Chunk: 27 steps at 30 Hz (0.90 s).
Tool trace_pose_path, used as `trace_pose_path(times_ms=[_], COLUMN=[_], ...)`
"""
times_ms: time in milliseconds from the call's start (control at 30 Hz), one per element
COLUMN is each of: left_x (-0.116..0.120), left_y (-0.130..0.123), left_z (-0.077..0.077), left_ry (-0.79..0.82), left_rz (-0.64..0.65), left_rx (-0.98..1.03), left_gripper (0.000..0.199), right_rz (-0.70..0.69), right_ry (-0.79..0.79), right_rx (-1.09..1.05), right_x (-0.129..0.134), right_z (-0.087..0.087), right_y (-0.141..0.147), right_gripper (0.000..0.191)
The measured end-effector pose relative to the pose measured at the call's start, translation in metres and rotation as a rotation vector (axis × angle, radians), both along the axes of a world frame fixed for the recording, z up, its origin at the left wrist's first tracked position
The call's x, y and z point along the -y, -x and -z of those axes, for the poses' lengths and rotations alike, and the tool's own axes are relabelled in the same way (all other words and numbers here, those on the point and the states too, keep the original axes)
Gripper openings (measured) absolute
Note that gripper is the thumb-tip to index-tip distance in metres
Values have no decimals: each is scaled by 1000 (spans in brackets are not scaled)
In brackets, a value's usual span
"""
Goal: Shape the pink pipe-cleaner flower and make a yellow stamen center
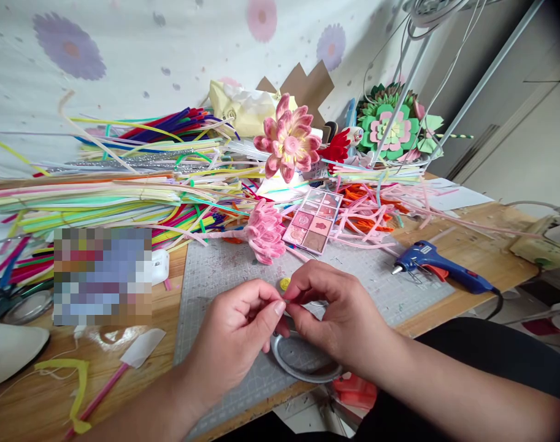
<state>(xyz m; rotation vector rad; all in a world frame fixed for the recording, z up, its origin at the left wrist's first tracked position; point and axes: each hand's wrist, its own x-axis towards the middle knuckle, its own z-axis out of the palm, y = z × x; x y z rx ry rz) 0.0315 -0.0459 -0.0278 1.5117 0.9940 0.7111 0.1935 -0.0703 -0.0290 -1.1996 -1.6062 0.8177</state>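
Note:
My left hand (247,325) and my right hand (328,310) meet over the cutting mat (206,307), thumbs and fingertips pinched together. What lies between the fingertips is too small and covered to name. Just above them shows a small yellow round piece (285,283); whether it is held or lies on the mat I cannot tell. Under the hands rests a grey oval ring-shaped thing (302,374), partly covered. Beyond the hands a pink fuzzy flower (265,233) with a wrapped stem lies on its side, beside an eyeshadow palette (313,221).
A blue glue gun (445,267) lies at the right, its cord running off the table edge. Bundles of pipe cleaners (100,190) fill the back left. An open pink-and-yellow flower (289,142) stands behind. White earbud case (160,266) and a pink stick (98,399) are left.

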Motion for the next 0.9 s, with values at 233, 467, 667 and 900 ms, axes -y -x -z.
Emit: trace_pose_path(times_ms=[233,467,667,900], left_x=[-6,-5,-4,-3], left_y=[1,2,0,-1], left_z=[4,6,2,4], left_ry=[108,80,53,121], left_rz=[-38,-15,30,47], left_rx=[109,89,36,77], left_gripper=[17,16,18,24], right_rz=[-51,-60,-118,-104], right_ry=[170,321,385,276], right_rx=[-147,-364,-361,-222], right_x=[-3,-8,-6,-6], right_z=[-5,-4,-2,3], right_y=[-11,-20,-12,-10], right_gripper=[5,19,20,10])
